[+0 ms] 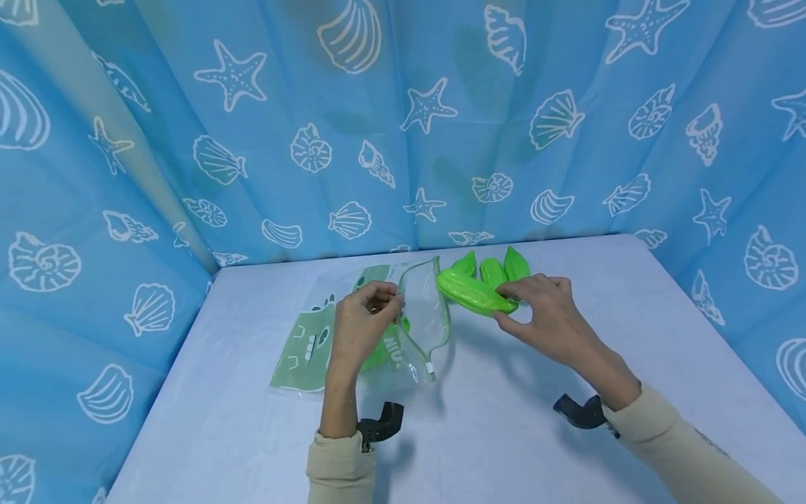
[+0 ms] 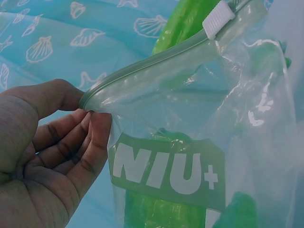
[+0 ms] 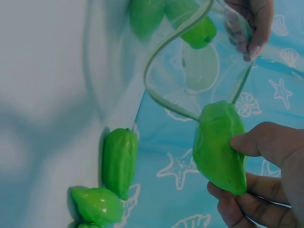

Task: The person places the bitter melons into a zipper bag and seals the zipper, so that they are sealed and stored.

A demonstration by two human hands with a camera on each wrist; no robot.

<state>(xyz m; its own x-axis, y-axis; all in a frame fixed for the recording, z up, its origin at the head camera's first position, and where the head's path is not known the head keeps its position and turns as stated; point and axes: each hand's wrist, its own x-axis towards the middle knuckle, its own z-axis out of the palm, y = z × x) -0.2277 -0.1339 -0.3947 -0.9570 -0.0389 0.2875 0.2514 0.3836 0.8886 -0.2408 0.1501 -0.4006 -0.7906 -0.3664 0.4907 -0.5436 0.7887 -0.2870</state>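
Your left hand pinches the rim of the clear zip bag, holding its mouth open above the counter. Your right hand grips a green toy fruit between thumb and fingers, just at the opening. Loading is underway; next, judge the tip into the gap.

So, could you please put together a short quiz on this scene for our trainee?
1. True or false: the zip bag lies flat and closed.
2. What does the right hand hold? A) a green starfruit toy B) a shell C) scissors
3. How many green toys remain on the table behind that hand?

Key:
1. False: the left hand pinches its rim and holds it open.
2. A
3. Three
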